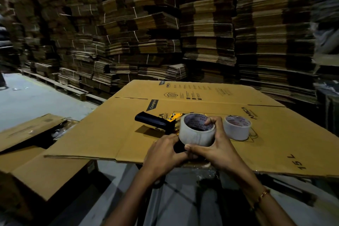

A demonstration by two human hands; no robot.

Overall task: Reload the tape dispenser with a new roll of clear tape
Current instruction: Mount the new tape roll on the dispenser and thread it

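Note:
A roll of clear tape (pixel 196 133) stands tilted over the tape dispenser (pixel 156 122), a yellow frame with a black handle lying on a flattened cardboard box (pixel 275 134). My right hand (pixel 214 149) grips the roll, thumb under its near side and fingers hooked into the core. My left hand (pixel 166 154) holds the dispenser's near end, just under the roll's left side. A second roll of clear tape (pixel 237 129) sits flat on the cardboard to the right, untouched. The dispenser's hub is hidden behind the held roll.
Tall stacks of flattened cartons (pixel 201 33) wall the far side. An open carton (pixel 36 152) lies at the left below the cardboard's edge. Grey floor (pixel 36 97) shows at the far left, with wooden pallets (pixel 69 88) along the stacks.

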